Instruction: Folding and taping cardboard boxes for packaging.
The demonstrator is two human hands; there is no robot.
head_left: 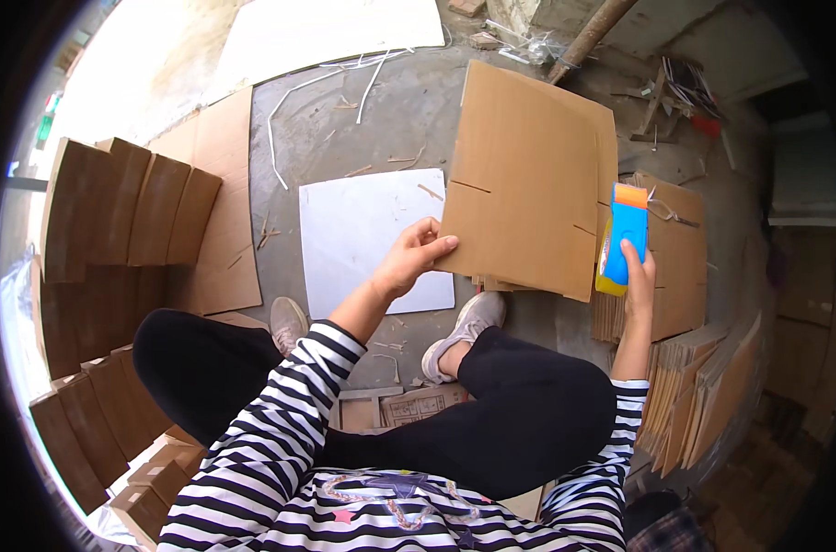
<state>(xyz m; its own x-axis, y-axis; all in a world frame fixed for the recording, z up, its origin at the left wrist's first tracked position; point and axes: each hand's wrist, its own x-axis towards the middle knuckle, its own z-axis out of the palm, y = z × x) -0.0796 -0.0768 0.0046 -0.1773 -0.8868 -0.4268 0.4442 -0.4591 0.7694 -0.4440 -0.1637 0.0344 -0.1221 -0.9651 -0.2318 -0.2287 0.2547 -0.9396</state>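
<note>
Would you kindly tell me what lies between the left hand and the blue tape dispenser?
In the head view, the cardboard fills most of the stretch between the left hand, at its edge, and the tape dispenser in the right hand.

A grey concrete floor (pixel 363 138) lies beneath it all. At its middle rests a white board (pixel 358 244), with another white board (pixel 335 32) at the far side. Between them lie thin white strips (pixel 374 86) and brown scraps (pixel 358 171). A cardboard sheet (pixel 226 230) lies flat on the left. Right, a cardboard stack (pixel 680 262); nearer, tilted sheets (pixel 689 396). Two shoes (pixel 468 331) stand just near of the middle board.
</note>
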